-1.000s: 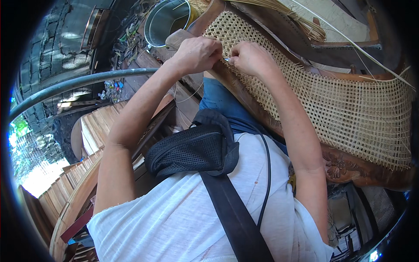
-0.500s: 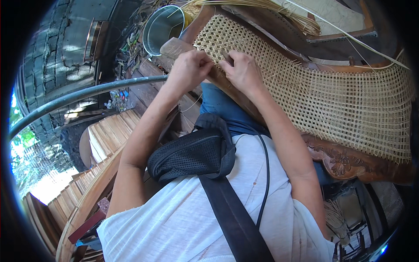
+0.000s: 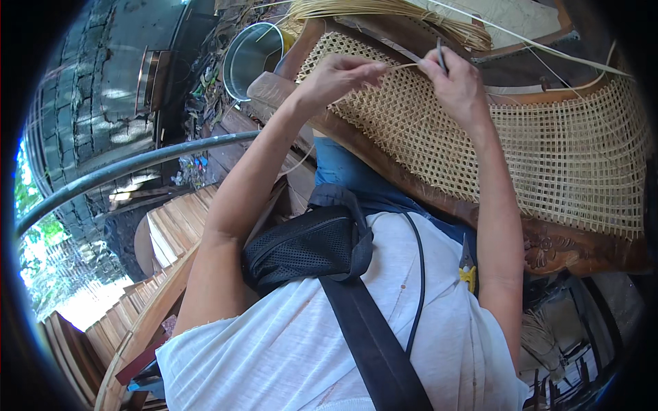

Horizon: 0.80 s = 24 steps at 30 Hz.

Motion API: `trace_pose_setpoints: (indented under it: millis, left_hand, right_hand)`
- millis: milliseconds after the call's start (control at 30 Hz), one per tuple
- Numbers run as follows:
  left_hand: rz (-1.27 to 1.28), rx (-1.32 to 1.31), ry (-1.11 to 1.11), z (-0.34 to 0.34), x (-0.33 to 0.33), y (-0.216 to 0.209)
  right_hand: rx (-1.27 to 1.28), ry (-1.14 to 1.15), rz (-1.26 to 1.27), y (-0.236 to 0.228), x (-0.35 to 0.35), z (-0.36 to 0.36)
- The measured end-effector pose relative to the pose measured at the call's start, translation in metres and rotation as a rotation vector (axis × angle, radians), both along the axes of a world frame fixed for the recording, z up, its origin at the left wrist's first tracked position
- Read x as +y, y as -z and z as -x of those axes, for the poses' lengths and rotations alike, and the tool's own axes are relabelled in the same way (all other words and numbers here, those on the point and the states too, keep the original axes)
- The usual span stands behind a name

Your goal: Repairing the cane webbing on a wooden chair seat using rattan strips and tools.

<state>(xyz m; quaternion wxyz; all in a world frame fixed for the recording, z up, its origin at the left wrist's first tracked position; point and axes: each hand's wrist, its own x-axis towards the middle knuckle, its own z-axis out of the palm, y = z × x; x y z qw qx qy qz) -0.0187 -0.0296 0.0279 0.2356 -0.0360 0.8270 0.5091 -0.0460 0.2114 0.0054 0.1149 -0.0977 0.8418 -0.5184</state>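
Left grip [image 3: 336, 77] above cane [image 3: 425, 133], bucket [image 3: 238, 67] leftward

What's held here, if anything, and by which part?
Left hand and right hand pinch a short stretch of cane strand between them; the right also holds a slim dark tool, one end jutting out.

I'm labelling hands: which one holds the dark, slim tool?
The right hand: the dark tool juts from it; the left hand meets only a pale strand.
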Motion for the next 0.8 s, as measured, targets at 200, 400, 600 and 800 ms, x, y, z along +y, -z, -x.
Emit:
trace_pose_setpoints:
  millis: [200, 400, 600, 800]
  left_hand:
    - [0.437, 0.176, -0.098, -0.019, -0.029, -0.024]
    - [0.637, 0.154, -0.092, -0.029, -0.04, -0.018]
    - [0.71, 0.138, -0.097, -0.027, -0.031, -0.034]
    - [0.734, 0.15, 0.012, -0.026, -0.033, -0.038]
  right_hand:
    - [-0.095, -0.28, -0.268, 0.029, -0.053, -0.021]
    - [-0.144, -0.489, -0.283, 0.021, -0.077, -0.021]
    - [-0.035, -0.517, -0.368, 0.017, -0.103, -0.015]
    - [0.009, -0.443, -0.363, 0.012, -0.11, -0.019]
